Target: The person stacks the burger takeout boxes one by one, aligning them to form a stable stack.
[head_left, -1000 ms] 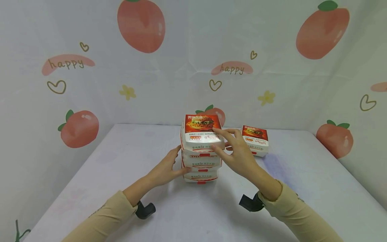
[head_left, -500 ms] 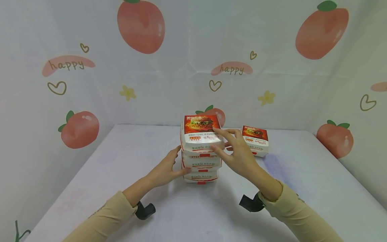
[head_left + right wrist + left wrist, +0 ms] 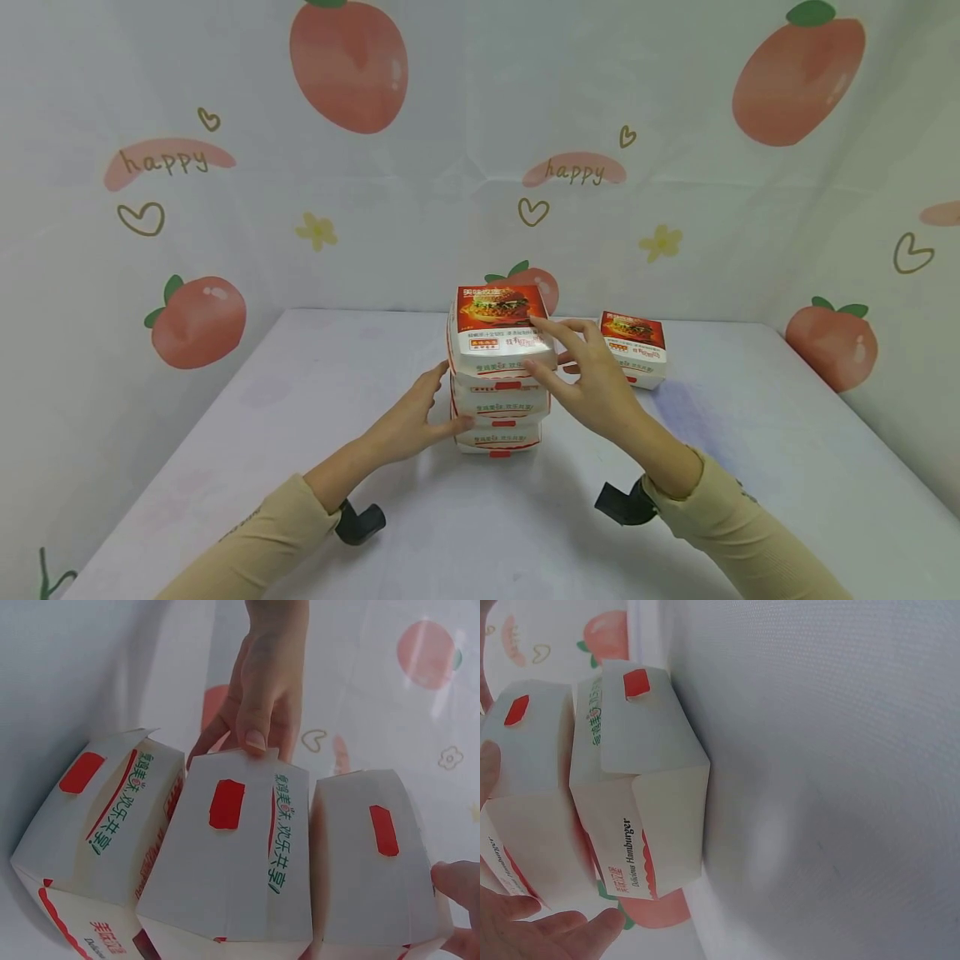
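Three white-and-red hamburger boxes stand stacked in the head view: top box (image 3: 491, 362), middle box (image 3: 498, 406) and bottom box (image 3: 495, 442). The left hand (image 3: 408, 425) touches the stack's left side, thumb on the middle box's front edge; its fingers look spread and fairly straight in the left wrist view. The right hand (image 3: 600, 387) holds the top box by its right front corner, thumb on the front and index finger bent over the lid. Its other fingers are partly hidden. In the right wrist view the boxes' red tabs face the camera.
Another hamburger box (image 3: 633, 350) sits at the back right of the white table (image 3: 510, 533). A white curtain (image 3: 450, 183) printed with fruit stands behind. Black wrist devices (image 3: 360, 523) are worn below both sleeves.
The top box has settled very slightly lower and to the left since one second ago. Both hands keep almost the same place on the stack.
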Motion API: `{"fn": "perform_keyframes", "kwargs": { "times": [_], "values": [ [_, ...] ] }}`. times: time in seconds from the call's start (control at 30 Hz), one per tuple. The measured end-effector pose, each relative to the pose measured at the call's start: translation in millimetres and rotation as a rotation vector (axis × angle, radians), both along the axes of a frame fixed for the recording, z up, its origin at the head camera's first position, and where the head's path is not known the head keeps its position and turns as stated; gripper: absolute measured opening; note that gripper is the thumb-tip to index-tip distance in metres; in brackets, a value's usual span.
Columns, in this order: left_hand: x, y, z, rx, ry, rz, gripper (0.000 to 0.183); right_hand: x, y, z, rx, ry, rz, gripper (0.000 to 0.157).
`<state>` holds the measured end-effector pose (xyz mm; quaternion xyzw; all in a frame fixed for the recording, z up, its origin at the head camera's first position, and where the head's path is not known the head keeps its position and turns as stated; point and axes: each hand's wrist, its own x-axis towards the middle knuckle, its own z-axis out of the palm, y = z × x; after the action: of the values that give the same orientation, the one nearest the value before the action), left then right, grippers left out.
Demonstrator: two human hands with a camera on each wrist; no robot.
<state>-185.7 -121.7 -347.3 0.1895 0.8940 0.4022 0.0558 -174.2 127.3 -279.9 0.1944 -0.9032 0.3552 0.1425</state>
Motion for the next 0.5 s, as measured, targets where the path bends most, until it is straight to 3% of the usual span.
{"fn": "perform_keyframes", "kwargs": {
  "times": [0.5],
  "values": [
    [0.8,0,1.0,-0.009,0.005,-0.003,0.095,-6.9,18,-0.9,-0.071,0.014,-0.041,0.056]
  ]
}}
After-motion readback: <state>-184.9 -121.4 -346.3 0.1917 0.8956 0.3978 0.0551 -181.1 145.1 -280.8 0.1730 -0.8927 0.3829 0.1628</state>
